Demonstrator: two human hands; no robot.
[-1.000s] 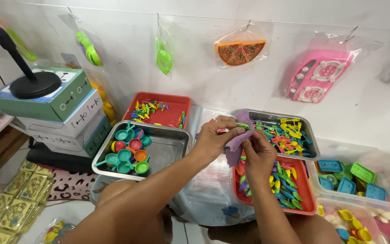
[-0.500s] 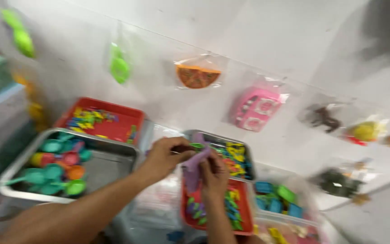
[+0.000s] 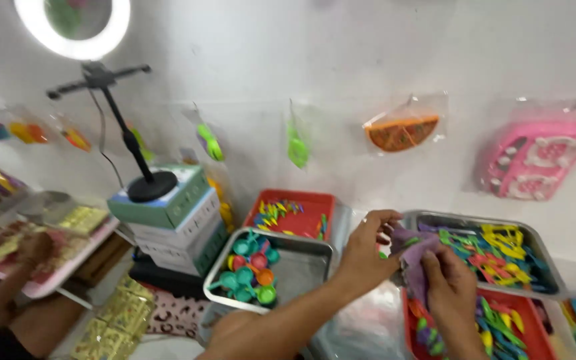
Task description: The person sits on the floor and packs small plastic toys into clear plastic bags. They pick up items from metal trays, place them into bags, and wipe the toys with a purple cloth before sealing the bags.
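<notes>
Reaching forward over trays, left hand (image 3: pixel 367 250) and right hand (image 3: pixel 449 288) meet at purple pouch (image 3: pixel 413 257). Pouch sits between metal tray (image 3: pixel 540 243) of mixed plastic pieces and red tray (image 3: pixel 529 323) of similar pieces. Both hands pinching pouch, fingers curled closed on it.

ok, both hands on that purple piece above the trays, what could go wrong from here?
1. The purple piece is pinched between the left hand and right hand over the gap between trays; a slip could drop it there.
2. The right forearm hangs low over the red tray of small coloured pieces and might sweep some out.
3. The steel tray of round cups sits close to the left elbow; a nudge could shift it.
</notes>
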